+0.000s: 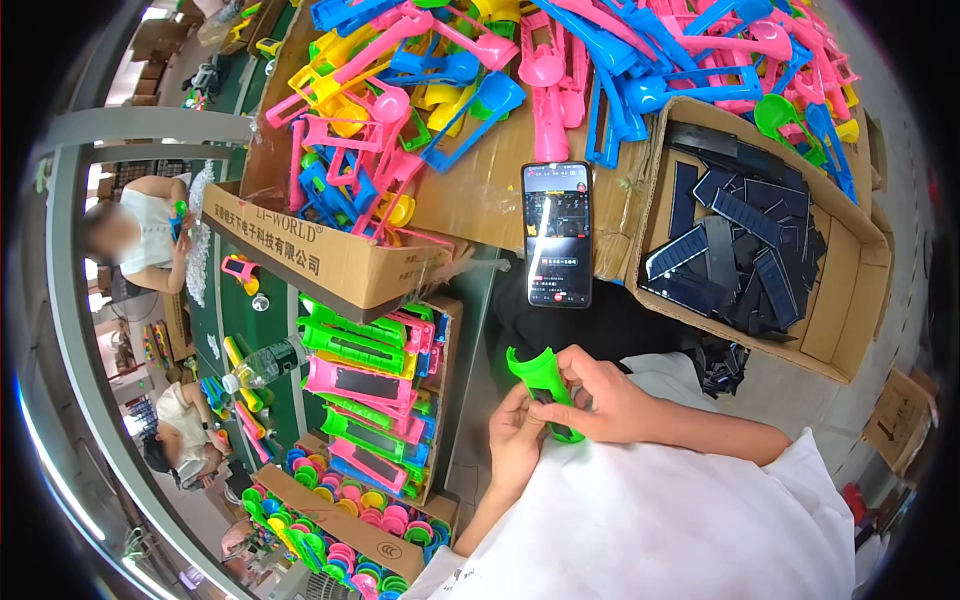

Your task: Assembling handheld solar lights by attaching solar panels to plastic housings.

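Note:
A bright green curved plastic shell is held in front of my white clothing, its flared end pointing up and away. A narrow dark panel shows partly in its middle. My left hand is closed around the shell's near left side. From the right, my right hand grips it, with the thumb lying across the dark panel and the fingers curled behind the far edge. Both hands hide much of the shell's lower half.
A phone lies on cardboard ahead. Right of it, an open cardboard box holds dark panels. Colourful plastic shells are heaped behind. Boxes of assembled shells and round parts stand left, beside a bottle. Other people sit far left.

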The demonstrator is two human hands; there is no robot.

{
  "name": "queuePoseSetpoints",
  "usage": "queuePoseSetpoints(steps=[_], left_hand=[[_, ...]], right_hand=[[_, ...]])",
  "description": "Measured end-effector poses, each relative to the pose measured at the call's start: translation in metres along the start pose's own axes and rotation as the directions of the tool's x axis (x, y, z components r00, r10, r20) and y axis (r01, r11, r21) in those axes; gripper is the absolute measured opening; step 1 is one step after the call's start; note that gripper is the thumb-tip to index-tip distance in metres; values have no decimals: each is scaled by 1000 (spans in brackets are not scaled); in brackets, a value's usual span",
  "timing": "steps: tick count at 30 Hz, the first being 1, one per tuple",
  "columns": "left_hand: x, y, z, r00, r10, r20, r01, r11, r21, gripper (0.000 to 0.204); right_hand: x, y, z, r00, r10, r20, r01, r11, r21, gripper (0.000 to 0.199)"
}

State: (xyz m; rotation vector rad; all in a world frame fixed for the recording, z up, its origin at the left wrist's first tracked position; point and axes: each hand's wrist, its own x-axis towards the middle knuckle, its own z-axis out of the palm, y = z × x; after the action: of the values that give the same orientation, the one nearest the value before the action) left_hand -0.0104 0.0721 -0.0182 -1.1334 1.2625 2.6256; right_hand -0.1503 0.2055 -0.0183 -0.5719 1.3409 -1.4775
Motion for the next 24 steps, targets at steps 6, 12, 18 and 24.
queuePoseSetpoints(steps=[6,12,18,24], left_hand=[[1,-12,2,995,42,-85,-35,996,85,37],[2,-14,10,968,177,-176,-122,950,286,30],[0,-9,9,979,177,-101,-129,923,361,27],[-2,-13,2,980,198,-9,-182,919,350,26]], right_hand=[[4,11,15,969,-121,-214,79,977,-197,41],[1,12,19,962,-62,-267,-29,946,-323,34],[-1,25,6,966,-100,-239,19,948,-319,35],[-1,14,-8,995,-19,-95,17,1000,-21,27]])
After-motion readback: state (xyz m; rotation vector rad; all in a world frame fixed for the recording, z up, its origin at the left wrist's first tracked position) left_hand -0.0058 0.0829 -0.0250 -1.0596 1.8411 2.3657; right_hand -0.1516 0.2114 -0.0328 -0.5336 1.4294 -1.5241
